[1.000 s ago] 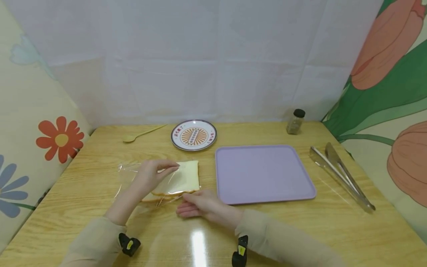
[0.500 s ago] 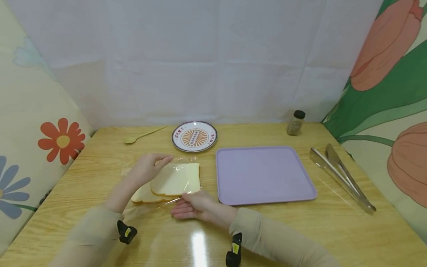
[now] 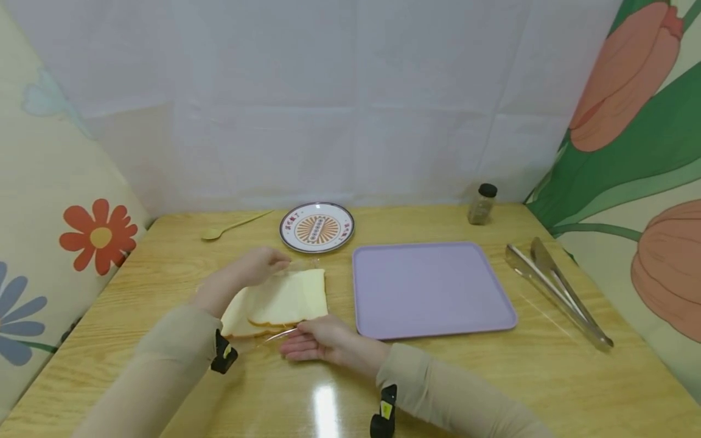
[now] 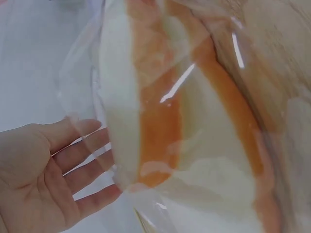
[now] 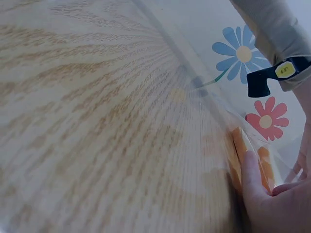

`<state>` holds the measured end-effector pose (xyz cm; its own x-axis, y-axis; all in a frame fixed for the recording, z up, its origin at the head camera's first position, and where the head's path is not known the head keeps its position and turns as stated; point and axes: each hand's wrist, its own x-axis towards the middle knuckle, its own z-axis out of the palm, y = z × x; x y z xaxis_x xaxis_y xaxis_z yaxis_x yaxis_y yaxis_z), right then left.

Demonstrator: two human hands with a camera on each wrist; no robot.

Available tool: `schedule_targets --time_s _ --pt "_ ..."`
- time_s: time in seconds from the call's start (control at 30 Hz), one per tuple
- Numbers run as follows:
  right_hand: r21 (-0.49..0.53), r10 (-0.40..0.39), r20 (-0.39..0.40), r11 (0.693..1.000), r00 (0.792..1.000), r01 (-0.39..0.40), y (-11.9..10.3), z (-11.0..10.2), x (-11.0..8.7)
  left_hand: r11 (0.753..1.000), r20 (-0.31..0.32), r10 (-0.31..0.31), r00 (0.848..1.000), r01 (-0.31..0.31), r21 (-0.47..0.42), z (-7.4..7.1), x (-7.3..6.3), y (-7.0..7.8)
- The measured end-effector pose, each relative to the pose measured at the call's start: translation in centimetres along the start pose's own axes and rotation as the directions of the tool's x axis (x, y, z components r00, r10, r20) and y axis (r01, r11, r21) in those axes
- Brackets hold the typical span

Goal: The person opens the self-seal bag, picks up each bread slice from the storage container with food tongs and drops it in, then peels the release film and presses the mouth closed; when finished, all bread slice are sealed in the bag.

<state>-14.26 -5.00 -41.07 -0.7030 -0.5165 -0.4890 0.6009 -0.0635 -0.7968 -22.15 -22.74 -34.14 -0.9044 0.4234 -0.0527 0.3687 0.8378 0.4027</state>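
Two white bread slices with brown crusts, the upper slice (image 3: 287, 298) partly over the lower slice (image 3: 238, 316), lie within clear plastic film (image 4: 180, 87). At their near right corner, my right hand (image 3: 323, 340) pinches the edge of the plastic-covered bread, its thumb (image 5: 251, 177) along the crust. My left hand (image 3: 260, 266) is at the far left edge of the slices. In the left wrist view its fingers (image 4: 87, 172) are spread and fairly straight, with film against them. Whether the film is a bag or a loose sheet is unclear.
A lilac tray (image 3: 432, 292) lies right of the bread, with metal tongs (image 3: 558, 292) beyond it. Behind are a round patterned plate (image 3: 317, 227), a gold spoon (image 3: 235, 226) and a black-capped spice jar (image 3: 482, 205). A white cloth (image 3: 350, 121) hangs along the table's back.
My left hand has let go of the film over the upper slice and moved back to its far left edge. The lower slice shows more on the left. My right hand keeps its hold.
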Motion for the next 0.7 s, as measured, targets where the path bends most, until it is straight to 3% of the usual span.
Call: schedule_targets --time_s 0.23,0.37,0.53,0.7 --pt "0.008 0.005 0.0 1.0 1.0 -0.005 0.0 -0.1 -0.2 0.999 0.028 -0.025 0.999 0.024 0.047 0.6 1.7 -0.6" --pt "0.015 0.012 0.01 1.0 1.0 -0.013 0.0 -0.1 -0.2 0.999 0.03 0.002 1.0 -0.003 0.049 0.8 2.3 -1.0" --pt "0.014 0.016 0.008 1.0 1.0 -0.016 0.0 -0.2 -0.2 0.998 0.018 0.047 0.999 -0.048 0.042 0.8 2.4 -1.3" --pt "-0.003 -0.009 -0.012 1.0 1.0 0.009 -0.1 -0.3 -0.2 0.999 -0.013 0.048 0.999 -0.049 -0.009 0.8 2.2 -1.5"
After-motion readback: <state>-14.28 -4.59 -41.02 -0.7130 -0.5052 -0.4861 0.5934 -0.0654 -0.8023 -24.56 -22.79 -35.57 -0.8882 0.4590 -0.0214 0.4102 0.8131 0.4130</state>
